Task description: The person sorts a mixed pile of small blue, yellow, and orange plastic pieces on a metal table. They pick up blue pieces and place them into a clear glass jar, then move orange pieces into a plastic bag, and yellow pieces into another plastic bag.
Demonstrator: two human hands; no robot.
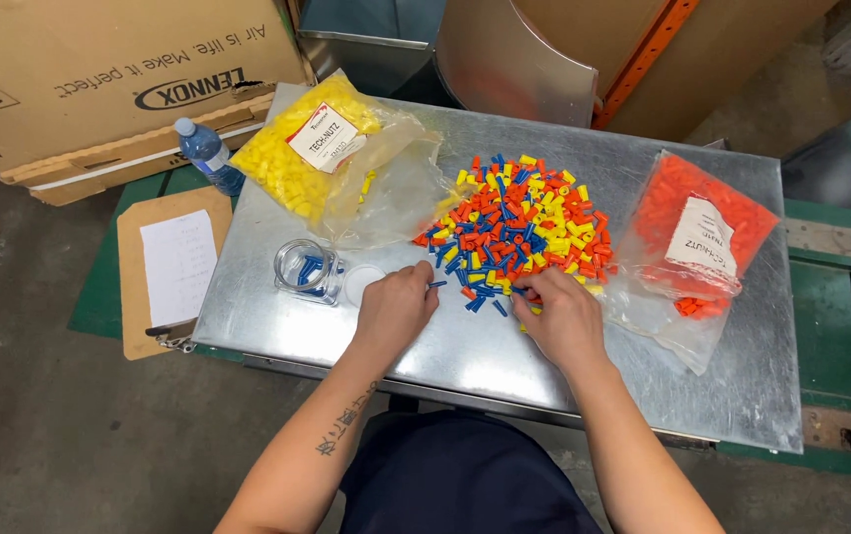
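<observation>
My left hand (396,305) pinches small blue plastic wire cap (437,285), long axis left-right. My right hand (562,314) curled at near edge of mixed blue-orange-yellow cap pile (519,222); grasp indeterminable. Clear glass jar (307,271) just left, left hand nearer.

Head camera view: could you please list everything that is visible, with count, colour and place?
metal table: one, grey, centre
connector pile: many small caps, blue, orange, yellow, table middle
yellow bag: one, clear plastic, table's far left
orange bag: one, clear plastic, table's right
jar: one, clear, lying on its side, blue caps inside, left of the hands
lid: one, white, beside the jar
water bottle: one, blue, left of table
clipboard: one, brown, floor left
cardboard box: one, brown, top left
left hand: pinching a blue cap
right hand: at pile's near edge
</observation>
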